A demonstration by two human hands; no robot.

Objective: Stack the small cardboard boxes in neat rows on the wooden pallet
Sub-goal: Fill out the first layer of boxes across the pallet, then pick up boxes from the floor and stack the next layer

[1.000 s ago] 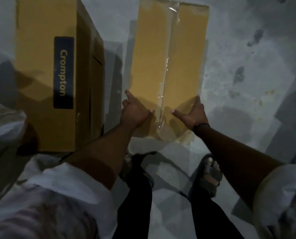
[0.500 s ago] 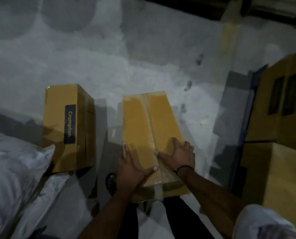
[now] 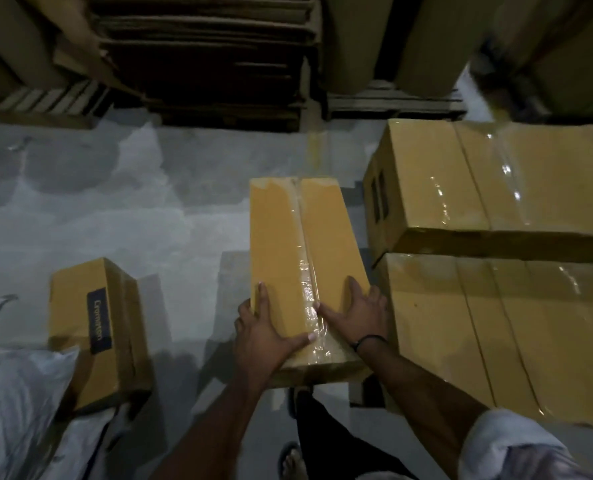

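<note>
I hold a long taped cardboard box (image 3: 288,244) lifted off the floor in front of me. My left hand (image 3: 264,336) grips its near left corner, thumb across the top. My right hand (image 3: 359,315) lies on its near right side, a dark band on the wrist. To the right, two larger taped boxes, the far one (image 3: 489,188) and the near one (image 3: 502,327), stand side by side, close to the held box. The surface beneath them is hidden. A second small box (image 3: 91,327) with a dark "Crompton" label stands on the floor at the left.
White sacks (image 3: 14,403) lie at the lower left against the labelled box. Wooden pallets (image 3: 395,103) with tall brown rolls and stacked flat cardboard (image 3: 205,53) line the far side. Grey concrete floor (image 3: 122,209) stretches between. My foot (image 3: 291,462) is below the held box.
The box has come up off the floor in both hands and moved right, toward the larger boxes. My view has risen, so the pallets and rolls at the back now show.
</note>
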